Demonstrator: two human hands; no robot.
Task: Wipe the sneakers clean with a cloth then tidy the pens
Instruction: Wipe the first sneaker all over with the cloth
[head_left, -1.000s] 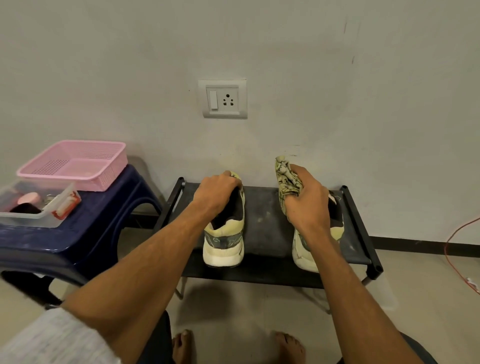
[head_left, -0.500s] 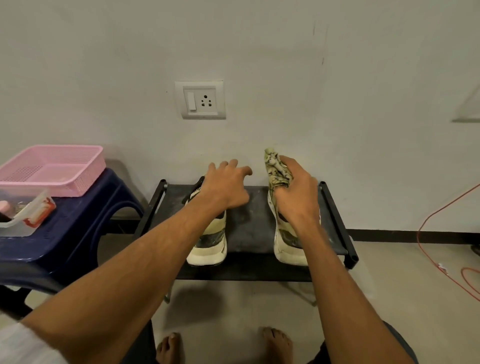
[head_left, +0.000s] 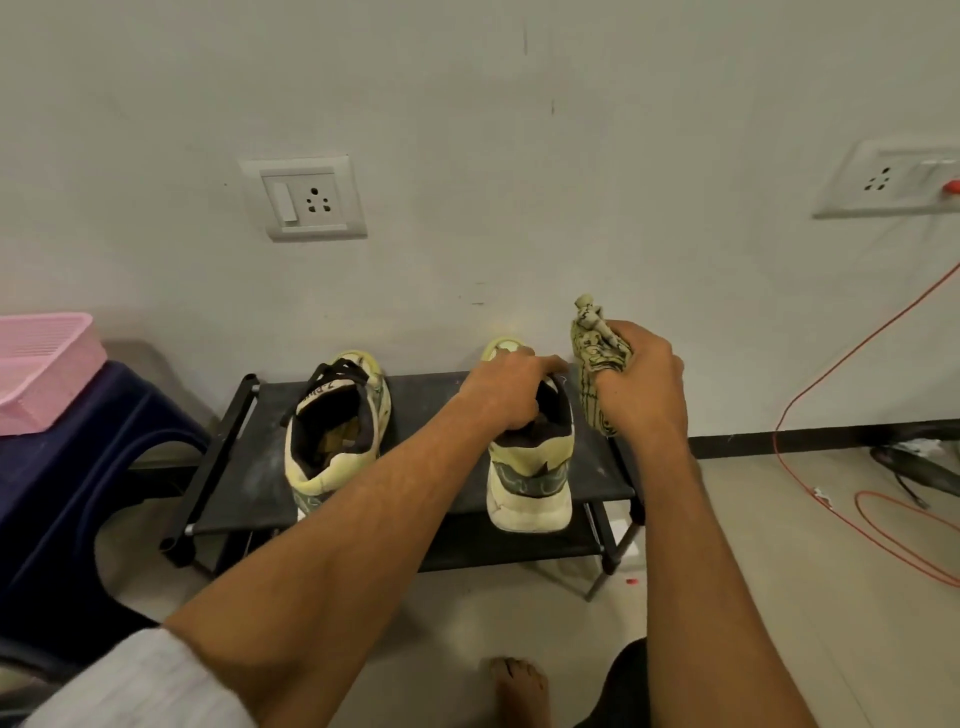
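Two pale yellow sneakers stand heels toward the camera on the black shoe rack (head_left: 249, 467), which serves as landmark here. The left sneaker (head_left: 332, 441) sits on the rack's left half, untouched; the right sneaker (head_left: 530, 483) sits on its right half. The left hand (head_left: 506, 397) has its fingers curled into that shoe's collar, a closed grip on the padded rim. The right hand (head_left: 644, 389), above the rack's right edge, is clenched around a crumpled, patterned yellow cloth (head_left: 592, 353) whose twisted end sticks upward. Likely the sneakers are light, with soft fabric uppers that dent under pressure and thick, firmer rubbery soles, so the collar or heel is the sound place to hold while wiping. The cloth looks limp and should conform to curves. No pens are visible; a pink basket (head_left: 41, 374) rests on a blue stool (head_left: 93, 467) left of the rack.
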